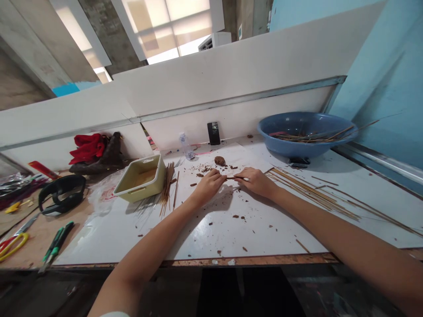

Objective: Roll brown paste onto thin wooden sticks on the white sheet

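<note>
My left hand (pixel 209 186) and my right hand (pixel 254 181) meet above the middle of the white board, fingers closed on opposite ends of a thin brown stick (pixel 230 178). Just beyond them lies a dark brown lump (pixel 220 160), with crumbs and small flakes of the same brown scattered around. To the right of my right hand is a spread of long thin sticks (pixel 307 193). A bunch of shorter brown sticks (pixel 168 187) rests to the left, beside a tub.
A green-yellow tub (pixel 140 193) stands left. A blue basin (pixel 307 149) holding sticks is at the back right. A phone (pixel 213 133) and clear bottle (pixel 187 147) stand near the partition. Scissors (pixel 15 246), green-handled cutters (pixel 57 242) and red cloth (pixel 86 147) lie left.
</note>
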Available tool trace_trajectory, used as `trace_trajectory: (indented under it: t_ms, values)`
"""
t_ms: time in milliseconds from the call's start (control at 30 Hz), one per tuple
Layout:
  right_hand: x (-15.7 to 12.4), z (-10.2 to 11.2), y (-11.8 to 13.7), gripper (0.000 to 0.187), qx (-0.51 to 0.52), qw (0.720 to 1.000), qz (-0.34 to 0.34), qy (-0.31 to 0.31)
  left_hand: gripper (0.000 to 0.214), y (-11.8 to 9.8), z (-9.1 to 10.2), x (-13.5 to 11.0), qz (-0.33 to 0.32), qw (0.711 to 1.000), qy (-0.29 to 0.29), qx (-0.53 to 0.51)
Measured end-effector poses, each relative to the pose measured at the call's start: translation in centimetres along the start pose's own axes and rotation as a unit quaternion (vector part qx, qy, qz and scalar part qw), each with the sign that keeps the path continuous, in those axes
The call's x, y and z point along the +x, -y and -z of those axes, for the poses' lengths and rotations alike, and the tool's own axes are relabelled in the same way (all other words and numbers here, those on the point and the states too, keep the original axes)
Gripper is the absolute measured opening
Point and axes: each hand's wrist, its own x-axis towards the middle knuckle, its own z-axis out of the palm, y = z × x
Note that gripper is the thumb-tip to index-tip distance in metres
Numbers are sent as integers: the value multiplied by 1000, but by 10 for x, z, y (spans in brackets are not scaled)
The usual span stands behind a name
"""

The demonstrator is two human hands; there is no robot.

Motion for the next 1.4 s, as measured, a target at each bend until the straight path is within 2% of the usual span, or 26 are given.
trace_trajectory:
  t_ms: [100, 200, 367, 500, 600, 867, 1200, 1400]
  values:
    - [1, 0, 4, 34, -7, 1000, 5, 3, 29, -2, 1, 0, -1, 1000, 13, -5]
    - [1, 0, 9, 28, -13, 1000, 10, 16, 31, -4, 0, 0, -1, 1000, 27, -15]
    - [3, 0, 16, 35, -38, 998, 21, 39, 35, -1, -4, -1, 1, 999, 23, -35]
    - [5, 0, 13, 38, -59, 997, 33, 48, 45, 2, -5, -5, 5, 999, 12, -47]
    - [6, -1, 10, 34, -76, 994, 46, 58, 41, 2, -4, -6, 10, 999, 19, -44]
    - [2, -4, 13, 33, -84, 994, 50, 38, 32, -1, -5, -3, 11, 998, 27, -49]
    - [0, -6, 14, 25, -22, 1000, 3, 16, 27, -4, -4, 1, 14, 998, 20, -58]
    - [-1, -8, 16, 22, 20, 999, -24, -25, 27, -6, -4, 3, 21, 998, 13, -65]
